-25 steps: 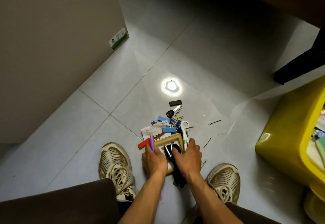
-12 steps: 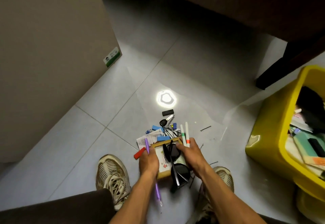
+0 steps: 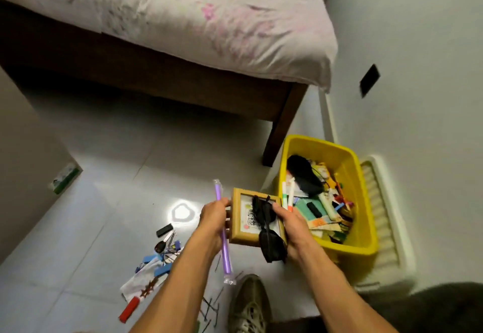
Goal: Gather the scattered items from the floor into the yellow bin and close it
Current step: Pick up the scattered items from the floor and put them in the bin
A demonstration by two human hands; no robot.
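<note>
A small wooden picture frame is held in the air between both hands, just left of the open yellow bin. My left hand grips the frame's left side together with a purple wrapped stick. My right hand grips the frame's right side, with black sunglasses lying across the frame and two white markers sticking up from the fingers. The bin is full of papers, cards and a black pouch. More items lie on the floor: a key, blue clips, paper, a red piece, hairpins.
A bed with a dark wooden frame and leg stands behind the bin. The bin's white lid lies against the wall on the right. My shoe is at the bottom. A lamp's glare shines on the tiles. A cupboard stands left.
Both hands lifted the frame, sunglasses, markers and purple stick off the floor and carried them right, toward the bin. The view swung up and right, bringing the bed and bin into view.
</note>
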